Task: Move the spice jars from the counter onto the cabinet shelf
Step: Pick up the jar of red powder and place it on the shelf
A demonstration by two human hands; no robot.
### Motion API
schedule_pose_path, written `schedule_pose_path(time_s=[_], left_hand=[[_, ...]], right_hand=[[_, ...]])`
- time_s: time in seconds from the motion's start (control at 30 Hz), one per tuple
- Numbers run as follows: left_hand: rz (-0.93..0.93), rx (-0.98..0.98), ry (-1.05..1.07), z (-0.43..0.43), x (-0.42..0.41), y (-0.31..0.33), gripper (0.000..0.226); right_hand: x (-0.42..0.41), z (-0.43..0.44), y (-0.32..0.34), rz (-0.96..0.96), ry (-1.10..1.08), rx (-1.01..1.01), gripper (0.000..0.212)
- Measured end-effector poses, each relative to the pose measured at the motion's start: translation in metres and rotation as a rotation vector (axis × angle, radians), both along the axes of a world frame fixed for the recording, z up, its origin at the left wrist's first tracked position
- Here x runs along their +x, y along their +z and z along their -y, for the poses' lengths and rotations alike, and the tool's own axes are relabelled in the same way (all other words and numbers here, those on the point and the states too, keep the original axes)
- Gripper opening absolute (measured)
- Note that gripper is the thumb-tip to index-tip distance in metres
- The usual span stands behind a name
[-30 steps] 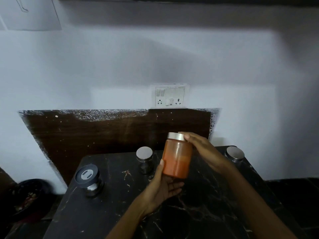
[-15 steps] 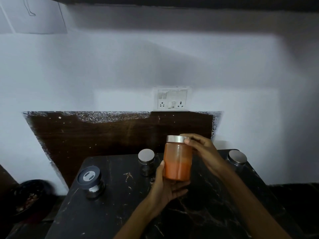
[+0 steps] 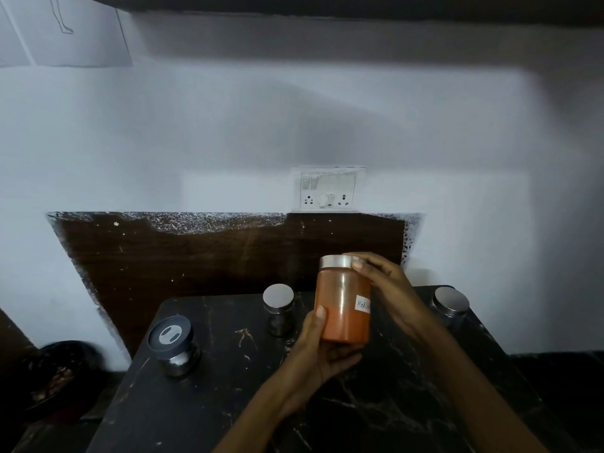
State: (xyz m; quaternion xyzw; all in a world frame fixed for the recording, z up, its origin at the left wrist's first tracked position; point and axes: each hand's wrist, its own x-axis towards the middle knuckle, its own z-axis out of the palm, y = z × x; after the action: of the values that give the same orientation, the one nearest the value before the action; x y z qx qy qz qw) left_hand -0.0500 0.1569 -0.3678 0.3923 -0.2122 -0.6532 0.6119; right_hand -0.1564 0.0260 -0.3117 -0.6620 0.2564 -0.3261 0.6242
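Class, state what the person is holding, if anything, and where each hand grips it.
The orange spice jar: left hand cups its base, right hand grips near the lid.

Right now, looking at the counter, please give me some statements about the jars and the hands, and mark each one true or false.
1. Both hands hold the orange spice jar. True: left hand under it, right hand at its silver lid.
2. The orange jar stands on the counter. False: it is lifted above it.
3. Three other jars stand on the counter. True: black-lidded jar, middle jar, right jar.
4. The orange jar has no label. False: a white label shows.
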Motion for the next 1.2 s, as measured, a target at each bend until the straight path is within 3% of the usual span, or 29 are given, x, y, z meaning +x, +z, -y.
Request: schedule_pose_path(time_s=[0.27,0.43,0.9,1.2], left_hand=[[-0.15,0.095,-0.063,-0.002,0.0,0.003,0.071],[-0.233,0.1,-0.098,-0.003,-0.002,0.004,0.082],[-0.382,0.061,-0.107,-0.004,-0.007,0.003,0.084],[-0.367,0.051,-0.091,-0.002,-0.007,0.006,0.085]], right_hand=[[0.001,-0.003,0.003,0.036,0.003,0.044,0.027],[0.001,-0.01,0.009,0.07,0.024,0.056,0.028],[0.0,-0.014,0.019,0.118,0.049,0.093,0.024],[0.004,-0.011,0.022,0.14,0.011,0.085,0.045]])
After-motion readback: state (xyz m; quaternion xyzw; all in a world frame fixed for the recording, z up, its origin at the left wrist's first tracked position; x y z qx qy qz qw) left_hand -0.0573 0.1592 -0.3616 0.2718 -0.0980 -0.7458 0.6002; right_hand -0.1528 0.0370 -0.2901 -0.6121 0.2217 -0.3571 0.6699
